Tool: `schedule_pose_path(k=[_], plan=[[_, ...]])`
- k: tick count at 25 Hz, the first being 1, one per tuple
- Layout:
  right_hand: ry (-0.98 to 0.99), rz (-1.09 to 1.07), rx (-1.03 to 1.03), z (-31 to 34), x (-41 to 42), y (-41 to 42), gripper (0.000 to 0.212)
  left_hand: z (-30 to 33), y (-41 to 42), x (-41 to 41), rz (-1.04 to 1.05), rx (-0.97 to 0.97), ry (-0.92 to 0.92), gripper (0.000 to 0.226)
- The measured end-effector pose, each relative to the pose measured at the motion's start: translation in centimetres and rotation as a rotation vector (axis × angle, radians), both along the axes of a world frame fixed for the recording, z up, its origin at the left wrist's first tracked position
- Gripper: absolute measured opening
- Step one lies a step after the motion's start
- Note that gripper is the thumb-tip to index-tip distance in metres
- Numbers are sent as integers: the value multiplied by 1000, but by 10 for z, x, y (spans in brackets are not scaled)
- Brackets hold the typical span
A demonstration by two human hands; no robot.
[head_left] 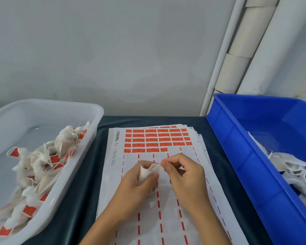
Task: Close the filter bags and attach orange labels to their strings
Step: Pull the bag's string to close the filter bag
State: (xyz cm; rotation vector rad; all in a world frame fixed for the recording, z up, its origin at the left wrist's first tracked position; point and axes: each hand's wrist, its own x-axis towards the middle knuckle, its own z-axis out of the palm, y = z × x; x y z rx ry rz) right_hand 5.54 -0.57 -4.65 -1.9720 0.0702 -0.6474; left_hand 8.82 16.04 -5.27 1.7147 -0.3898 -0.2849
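Right now my left hand [138, 181] is curled round a small white filter bag [146, 174], holding it up just above the label sheet [113, 174] in the middle of the table; my right hand [182, 175] has its thumb and first finger pinched tight at the top edge of the bag, and I think it has the string, but the string is too thin for me to see for sure; the other fingers of that hand are tucked in. I judge I am pulling the bag shut, and the label step is not done yet for this one. The orange labels [157, 140] sit in rows at the far end of the sheet, near my hands but not touching them; the done bags with labels lie in the white tub [95, 110] on the left, and more bags wait in the blue bin [237, 138] on the right. Things could go wrong if I pull too hard, since the thin bag may tear or the string may snap; if my left hand lets go a bit, the bag may drop or open up again; if my pinch slips, the string could slide out and the top would stay loose.
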Motion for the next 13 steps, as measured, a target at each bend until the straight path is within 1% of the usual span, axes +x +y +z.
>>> schedule_pose_path(k=[2, 4, 6, 8, 11, 13], plan=[[-84, -64, -77, -3, 1, 1, 17, -2, -2, 0, -22, 87, -39, 19], [-144, -145, -111, -4, 2, 1, 14, -4, -3, 0, -21, 166, -39, 33], [-181, -230, -110, -5, 1, -2, 16, -5, -2, 1, -24, 235, -40, 38], [-221, -319, -117, -3, -1, -7, 24, -4, -1, 1, -68, 281, -50, 41], [-277, -439, -163, -3, -3, -14, 29, 1, -4, -3, -153, 275, -69, 36], [-282, -450, -121, -2, -5, -13, 27, 2, -5, -8, -172, 251, -56, 38]])
